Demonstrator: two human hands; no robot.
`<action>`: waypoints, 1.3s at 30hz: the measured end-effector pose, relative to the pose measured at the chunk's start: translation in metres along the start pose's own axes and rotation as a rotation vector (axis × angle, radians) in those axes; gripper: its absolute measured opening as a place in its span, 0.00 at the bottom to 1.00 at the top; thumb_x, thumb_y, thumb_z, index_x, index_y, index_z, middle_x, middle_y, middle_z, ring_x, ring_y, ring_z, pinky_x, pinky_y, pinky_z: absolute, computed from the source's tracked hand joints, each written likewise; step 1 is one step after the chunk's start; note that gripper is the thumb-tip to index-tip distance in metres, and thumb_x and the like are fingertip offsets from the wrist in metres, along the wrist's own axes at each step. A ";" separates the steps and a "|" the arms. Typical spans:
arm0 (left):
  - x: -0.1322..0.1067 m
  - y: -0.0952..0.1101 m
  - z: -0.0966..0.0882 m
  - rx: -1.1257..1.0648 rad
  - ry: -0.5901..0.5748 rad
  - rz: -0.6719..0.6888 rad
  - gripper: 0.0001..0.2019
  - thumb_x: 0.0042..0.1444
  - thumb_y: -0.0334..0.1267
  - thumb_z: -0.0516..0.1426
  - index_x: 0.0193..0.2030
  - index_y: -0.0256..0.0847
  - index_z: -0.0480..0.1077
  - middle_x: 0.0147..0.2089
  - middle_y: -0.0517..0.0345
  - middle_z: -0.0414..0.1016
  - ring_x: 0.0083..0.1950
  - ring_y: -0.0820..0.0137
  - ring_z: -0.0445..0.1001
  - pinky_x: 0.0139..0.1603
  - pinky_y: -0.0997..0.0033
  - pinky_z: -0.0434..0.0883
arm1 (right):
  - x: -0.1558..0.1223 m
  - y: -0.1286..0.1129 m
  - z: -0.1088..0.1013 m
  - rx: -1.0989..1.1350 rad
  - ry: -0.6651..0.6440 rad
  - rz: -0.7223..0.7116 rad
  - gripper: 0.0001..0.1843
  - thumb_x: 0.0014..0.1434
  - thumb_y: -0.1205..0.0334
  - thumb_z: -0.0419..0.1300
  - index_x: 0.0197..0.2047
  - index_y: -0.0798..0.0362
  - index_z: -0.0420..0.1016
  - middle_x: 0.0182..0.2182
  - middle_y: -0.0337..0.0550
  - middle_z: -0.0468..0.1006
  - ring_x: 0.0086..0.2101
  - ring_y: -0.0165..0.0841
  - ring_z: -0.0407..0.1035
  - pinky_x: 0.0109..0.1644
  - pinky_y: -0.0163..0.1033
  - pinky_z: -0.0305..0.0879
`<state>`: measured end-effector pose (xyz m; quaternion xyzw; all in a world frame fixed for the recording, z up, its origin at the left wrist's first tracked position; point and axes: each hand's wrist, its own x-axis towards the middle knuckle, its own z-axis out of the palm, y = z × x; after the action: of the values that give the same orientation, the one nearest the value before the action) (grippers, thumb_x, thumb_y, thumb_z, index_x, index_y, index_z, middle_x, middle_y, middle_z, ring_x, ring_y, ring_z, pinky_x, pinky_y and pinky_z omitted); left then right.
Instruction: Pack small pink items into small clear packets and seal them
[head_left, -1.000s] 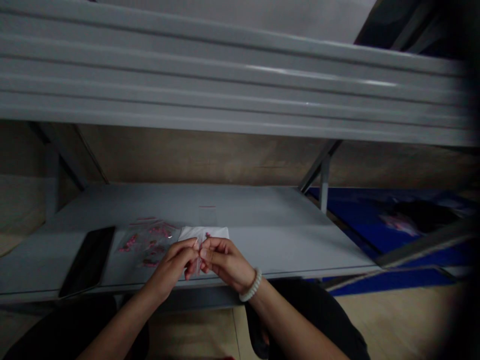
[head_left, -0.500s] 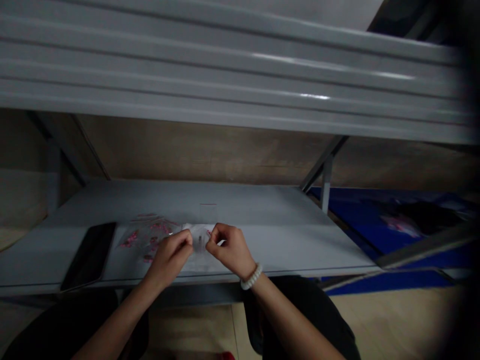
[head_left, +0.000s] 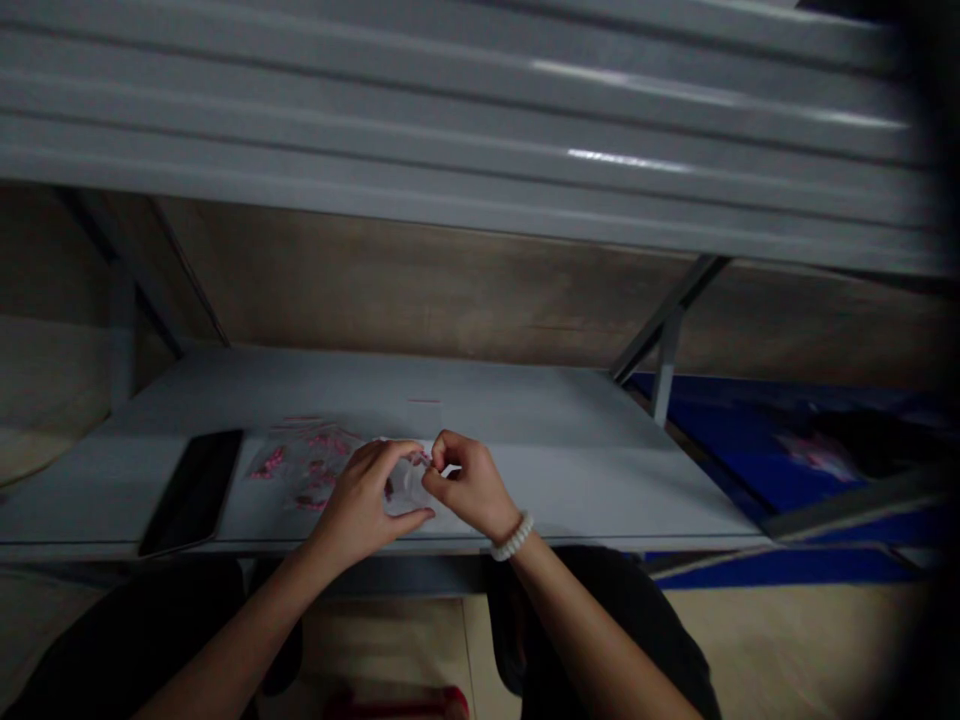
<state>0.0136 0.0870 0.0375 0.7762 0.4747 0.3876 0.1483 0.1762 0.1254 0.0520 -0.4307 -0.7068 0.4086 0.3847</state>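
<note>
My left hand [head_left: 367,500] is open, its thumb and forefinger spread wide apart. The tip of that forefinger reaches close to my right fingertips; whether it touches anything there I cannot tell. My right hand [head_left: 471,485] is closed in a pinch, and a small pink thing [head_left: 420,459], too small and blurred to name, shows at its fingertips. White paper or clear plastic [head_left: 409,490] lies beneath and between the hands. Left of my left hand are clear plastic bags [head_left: 300,465] with small pink pieces in them, partly hidden by the hand.
A black tablet or large phone [head_left: 193,490] lies on the grey table [head_left: 585,480] at the left. A small clear zip bag [head_left: 425,412] lies behind the hands. A ridged metal shelf [head_left: 375,120] hangs low above. At the right is a blue surface [head_left: 720,450] with dark material.
My left hand has gone from a closed pinch to spread thumb and forefinger, moving right toward my right hand. My right hand stays pinched. The camera view has shifted slightly.
</note>
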 end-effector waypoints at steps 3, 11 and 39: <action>0.000 0.000 0.000 0.055 0.018 0.022 0.27 0.43 0.39 0.66 0.51 0.47 0.63 0.48 0.54 0.74 0.50 0.59 0.71 0.51 0.60 0.66 | -0.001 -0.003 -0.001 -0.009 0.007 -0.009 0.08 0.43 0.73 0.55 0.23 0.52 0.59 0.20 0.33 0.64 0.23 0.26 0.59 0.28 0.31 0.55; 0.001 -0.002 0.001 0.188 0.163 -0.075 0.24 0.45 0.33 0.62 0.50 0.45 0.63 0.46 0.54 0.76 0.46 0.61 0.74 0.50 0.63 0.68 | -0.010 -0.018 0.000 -0.156 0.061 -0.306 0.08 0.48 0.61 0.66 0.34 0.52 0.77 0.48 0.50 0.67 0.47 0.40 0.65 0.48 0.44 0.65; 0.027 -0.037 0.026 0.322 -0.202 -0.275 0.18 0.45 0.43 0.63 0.44 0.43 0.71 0.41 0.53 0.78 0.41 0.62 0.76 0.42 0.68 0.69 | 0.033 0.087 0.038 0.346 0.308 0.160 0.30 0.59 0.46 0.44 0.47 0.58 0.77 0.43 0.53 0.79 0.43 0.38 0.71 0.44 0.40 0.66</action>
<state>0.0166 0.1325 0.0106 0.7526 0.6145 0.2031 0.1210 0.1568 0.1719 -0.0344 -0.4703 -0.5229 0.4820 0.5226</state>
